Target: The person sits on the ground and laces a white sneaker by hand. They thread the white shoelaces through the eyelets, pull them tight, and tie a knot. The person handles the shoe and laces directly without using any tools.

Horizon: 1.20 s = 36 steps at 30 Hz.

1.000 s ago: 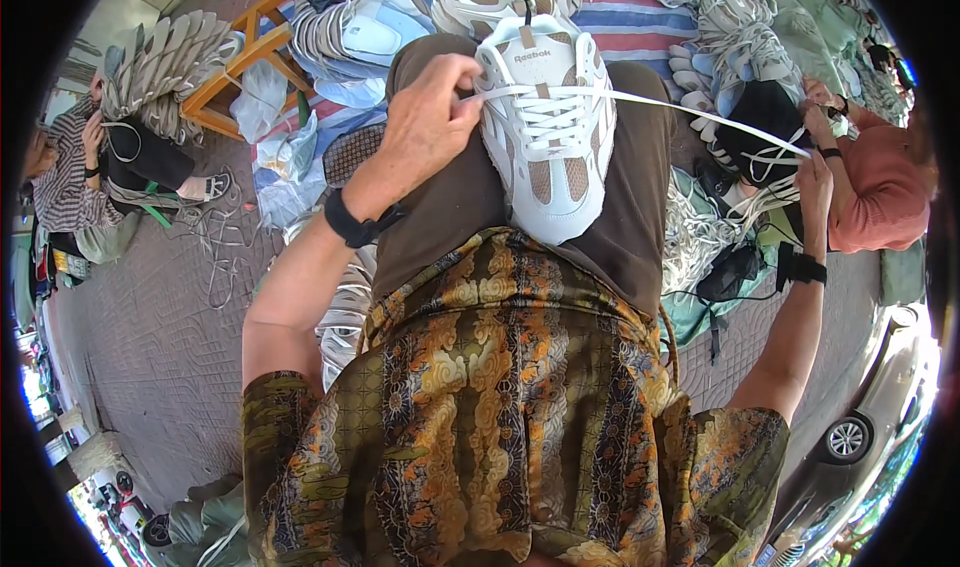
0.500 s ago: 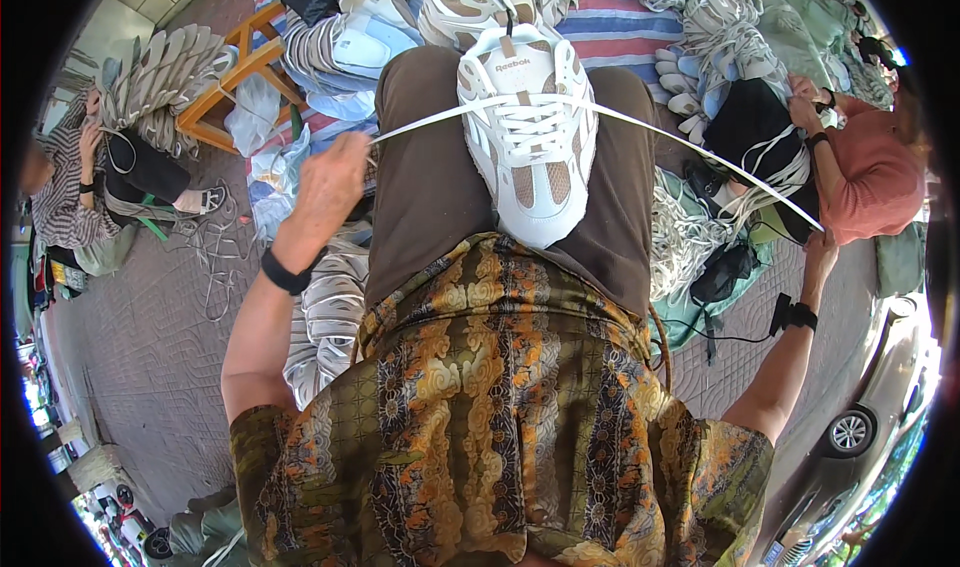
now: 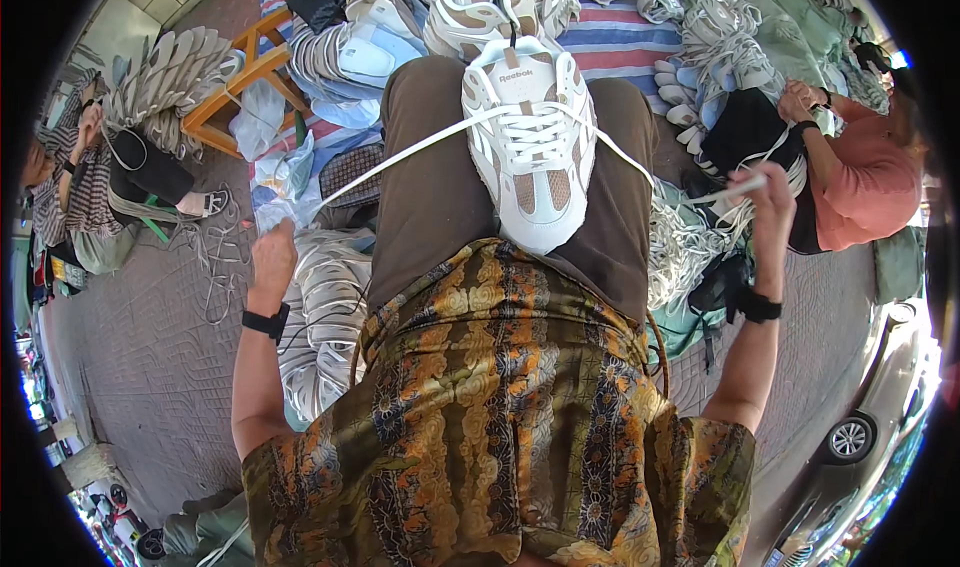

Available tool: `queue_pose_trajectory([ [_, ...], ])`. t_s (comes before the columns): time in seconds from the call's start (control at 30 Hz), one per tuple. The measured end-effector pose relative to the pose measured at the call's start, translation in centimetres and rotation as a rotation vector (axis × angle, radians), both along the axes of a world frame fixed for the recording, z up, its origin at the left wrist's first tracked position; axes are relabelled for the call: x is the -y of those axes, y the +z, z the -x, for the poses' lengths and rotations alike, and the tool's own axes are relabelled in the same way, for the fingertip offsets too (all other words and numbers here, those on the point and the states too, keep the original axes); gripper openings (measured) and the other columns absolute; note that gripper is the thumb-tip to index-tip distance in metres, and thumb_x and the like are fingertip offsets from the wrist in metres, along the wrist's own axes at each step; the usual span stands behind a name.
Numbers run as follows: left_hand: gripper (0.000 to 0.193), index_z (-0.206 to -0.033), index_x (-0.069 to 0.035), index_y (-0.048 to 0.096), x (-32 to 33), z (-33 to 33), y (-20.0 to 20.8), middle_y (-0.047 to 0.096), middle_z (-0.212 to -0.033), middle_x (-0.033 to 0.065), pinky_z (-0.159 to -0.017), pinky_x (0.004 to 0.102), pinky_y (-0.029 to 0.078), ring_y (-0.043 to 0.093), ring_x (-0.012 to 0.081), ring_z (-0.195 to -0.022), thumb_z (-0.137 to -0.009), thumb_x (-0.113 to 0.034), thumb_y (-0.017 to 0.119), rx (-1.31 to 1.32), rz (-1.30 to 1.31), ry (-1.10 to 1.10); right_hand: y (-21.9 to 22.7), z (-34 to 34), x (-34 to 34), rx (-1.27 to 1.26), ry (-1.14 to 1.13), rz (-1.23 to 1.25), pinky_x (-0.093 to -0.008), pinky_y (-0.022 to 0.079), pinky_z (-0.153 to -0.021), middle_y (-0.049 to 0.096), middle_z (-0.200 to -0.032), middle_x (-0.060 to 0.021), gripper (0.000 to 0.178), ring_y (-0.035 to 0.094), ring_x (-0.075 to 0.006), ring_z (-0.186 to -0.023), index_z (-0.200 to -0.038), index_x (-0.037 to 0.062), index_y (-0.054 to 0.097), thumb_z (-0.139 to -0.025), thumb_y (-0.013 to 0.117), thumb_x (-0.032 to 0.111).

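A white and beige sneaker (image 3: 532, 162) rests between my knees, toe toward me, laces crossed in rows over its tongue. From its upper eyelets the white shoelace (image 3: 420, 145) runs out to both sides. My left hand (image 3: 271, 265) is closed on the left length, which stretches straight down to it beside my thigh. Out to the right, raised past my knee, my right hand (image 3: 772, 212) pinches the other length; that side sags slightly, and the fingers are a little blurred. Both wrists wear black bands.
Stacked shoe uppers (image 3: 325, 307) lie by my left leg. A bundle of white laces (image 3: 680, 237) sits right of my knee. Ahead are more sneakers (image 3: 475, 12) on a striped sheet (image 3: 620, 37) and a wooden stool (image 3: 215, 117). One person (image 3: 865, 172) sits at right, another (image 3: 75, 167) at left.
My left hand has moved down and outward, drawing out more lace. My right hand has come up and inward, its lace now slacker. The sneaker has shifted slightly toward me.
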State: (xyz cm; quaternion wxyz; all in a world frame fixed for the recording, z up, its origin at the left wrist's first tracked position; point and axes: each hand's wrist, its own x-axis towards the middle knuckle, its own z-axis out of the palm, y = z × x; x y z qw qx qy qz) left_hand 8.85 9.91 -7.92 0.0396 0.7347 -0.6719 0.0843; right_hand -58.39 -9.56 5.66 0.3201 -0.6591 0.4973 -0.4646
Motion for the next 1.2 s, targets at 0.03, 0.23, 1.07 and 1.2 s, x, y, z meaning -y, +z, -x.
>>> queue_pose_trajectory([
  [0.03, 0.008, -0.079, -0.004, 0.054, -0.4, -0.6, -0.7, 0.061, -0.075, 0.0207, -0.056, 0.0478, 0.049, 0.062, 0.04, -0.064, -0.085, -0.006, 0.05, 0.018, -0.033, 0.028, 0.2, -2.9, 0.4, 0.001, 0.058, -0.015, -0.0238, 0.051, -0.072, 0.066, -0.09, -0.0065, 0.013, 0.064, -0.0132, -0.083, -0.103, 0.0016, 0.057, -0.092, 0.051, 0.007],
  [0.23, 0.011, -0.078, -0.006, 0.058, -2.5, -1.1, -1.0, 0.062, -0.078, 0.0181, -0.057, 0.0483, 0.05, 0.062, 0.0405, -0.066, -0.085, -0.008, 0.05, 0.019, -0.034, 0.068, 0.1, -16.7, 2.6, -0.03, 0.314, 0.139, -0.0217, 0.044, -0.071, 0.06, -0.084, 0.001, 0.004, 0.053, -0.0056, -0.077, -0.091, 0.0023, 0.061, -0.088, 0.06, 0.003],
  [1.07, 0.014, -0.085, -0.002, 0.058, -6.8, -6.0, -4.5, 0.063, -0.08, 0.0287, -0.07, 0.0568, 0.048, 0.062, 0.0476, -0.081, -0.087, -0.011, 0.048, -0.096, -0.094, 0.543, 0.2, -21.0, 3.5, -0.508, 0.281, 0.603, -0.0312, 0.045, -0.062, 0.06, -0.075, -0.0097, 0.007, 0.058, -0.0258, -0.065, -0.086, 0.0018, 0.058, -0.081, 0.061, -0.002],
  [1.2, 0.013, -0.083, -0.002, 0.058, -6.3, -6.6, -4.5, 0.062, -0.081, 0.0293, -0.071, 0.056, 0.048, 0.062, 0.0464, -0.081, -0.085, -0.011, 0.049, -0.153, 0.048, 0.564, -1.0, -19.5, 5.4, -0.145, 0.452, 0.03, -0.0198, 0.041, -0.063, 0.054, -0.075, 0.0062, 0.007, 0.047, -0.0007, -0.072, -0.085, 0.0014, 0.058, -0.09, 0.062, 0.004],
])
